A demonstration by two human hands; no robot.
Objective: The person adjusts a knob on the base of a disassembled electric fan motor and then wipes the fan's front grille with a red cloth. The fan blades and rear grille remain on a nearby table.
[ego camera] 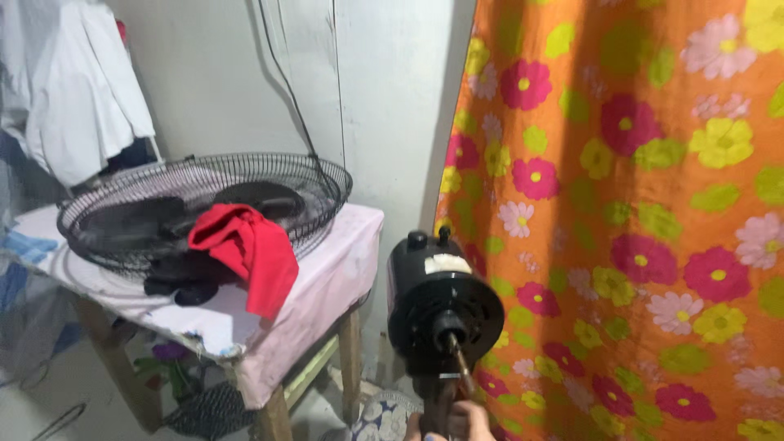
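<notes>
fan motor (441,298) stood right of the table (343,269), which bore two wire grilles (204,196) and one red cloth (249,249); one hand (457,423), side unclear, gripped its stem below, before one floral curtain (637,220).

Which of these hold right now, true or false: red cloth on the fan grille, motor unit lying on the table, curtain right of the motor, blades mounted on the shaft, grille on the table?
1. A red cloth is draped over the fan grille. True.
2. The black fan motor unit lies on the table. False: it stands off the table, on its stand, with a hand at the stand below.
3. A flowered orange curtain hangs to the right of the motor. True.
4. Blades are mounted on the motor shaft. False: the shaft is bare.
5. The grille rests on the cloth-covered table. True.
</notes>
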